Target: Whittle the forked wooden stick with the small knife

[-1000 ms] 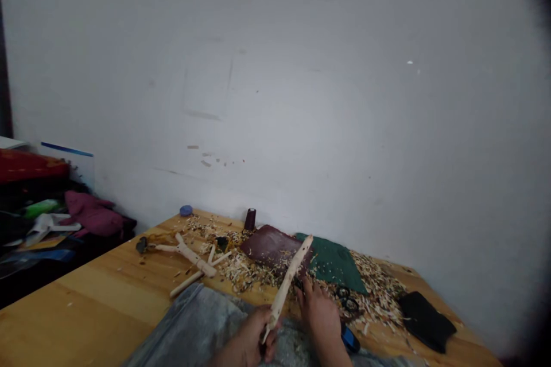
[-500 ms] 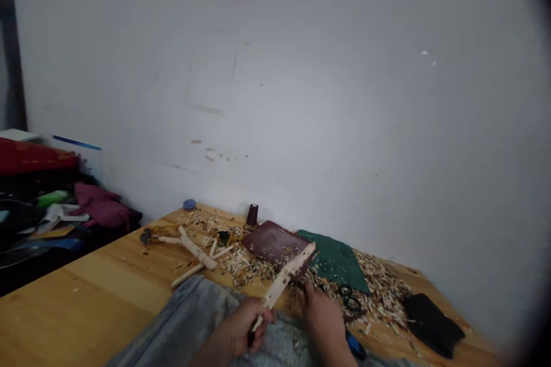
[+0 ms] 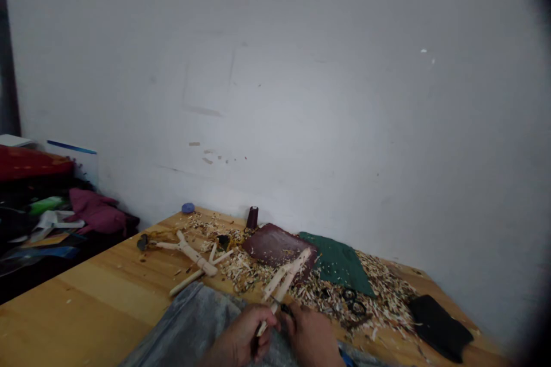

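Note:
My left hand [image 3: 249, 330] is closed around the lower end of a pale, peeled forked stick [image 3: 297, 265], which slants up and to the right over the shavings. Close beside it, my right hand [image 3: 313, 334] is wrapped round a small knife [image 3: 284, 308] with a dark handle. The knife's short blade meets the stick just above my left fingers; most of the handle is hidden in my grip. Cloth in worn grey [image 3: 185, 327] covers my lap under both hands.
Wood shavings [image 3: 387, 298] cover much of the tabletop. Among them lie a maroon sheet [image 3: 275, 243], a green sheet [image 3: 340, 261], black-handled scissors [image 3: 355, 303] and a dark pad [image 3: 441, 324]. More peeled sticks [image 3: 196, 255] lie left. A maroon thread spool [image 3: 252, 218] stands by the wall.
My right hand has come left and now has the knife against the stick. The stick has turned, so its fork shows as two prongs.

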`<state>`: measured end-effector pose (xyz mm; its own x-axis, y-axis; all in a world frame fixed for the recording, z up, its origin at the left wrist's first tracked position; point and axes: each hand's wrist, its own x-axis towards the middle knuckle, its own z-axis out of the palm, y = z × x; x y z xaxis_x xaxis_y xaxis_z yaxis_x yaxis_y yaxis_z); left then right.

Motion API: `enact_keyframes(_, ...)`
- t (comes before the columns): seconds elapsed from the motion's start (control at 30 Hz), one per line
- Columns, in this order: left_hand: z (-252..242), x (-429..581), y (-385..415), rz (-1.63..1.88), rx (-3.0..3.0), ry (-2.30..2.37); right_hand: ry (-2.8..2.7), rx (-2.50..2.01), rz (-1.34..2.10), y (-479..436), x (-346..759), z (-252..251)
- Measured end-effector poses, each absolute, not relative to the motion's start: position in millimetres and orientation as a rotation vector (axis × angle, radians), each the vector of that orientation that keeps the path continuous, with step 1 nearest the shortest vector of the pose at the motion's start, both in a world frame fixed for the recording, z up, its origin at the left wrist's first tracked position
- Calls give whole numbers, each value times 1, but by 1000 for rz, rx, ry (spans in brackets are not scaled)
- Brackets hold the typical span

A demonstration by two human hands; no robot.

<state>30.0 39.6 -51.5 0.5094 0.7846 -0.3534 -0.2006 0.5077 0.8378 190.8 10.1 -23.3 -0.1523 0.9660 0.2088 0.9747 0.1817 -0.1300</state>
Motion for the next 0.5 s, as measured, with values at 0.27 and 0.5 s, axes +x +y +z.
enact_keyframes(0.27,-49,32,36,674,942,883,-2066,-2052,-125,28,229,-22)
enact_keyframes(0.5,-50,34,36,765,1014,845,-2206,-1843,16,4,188,-17)
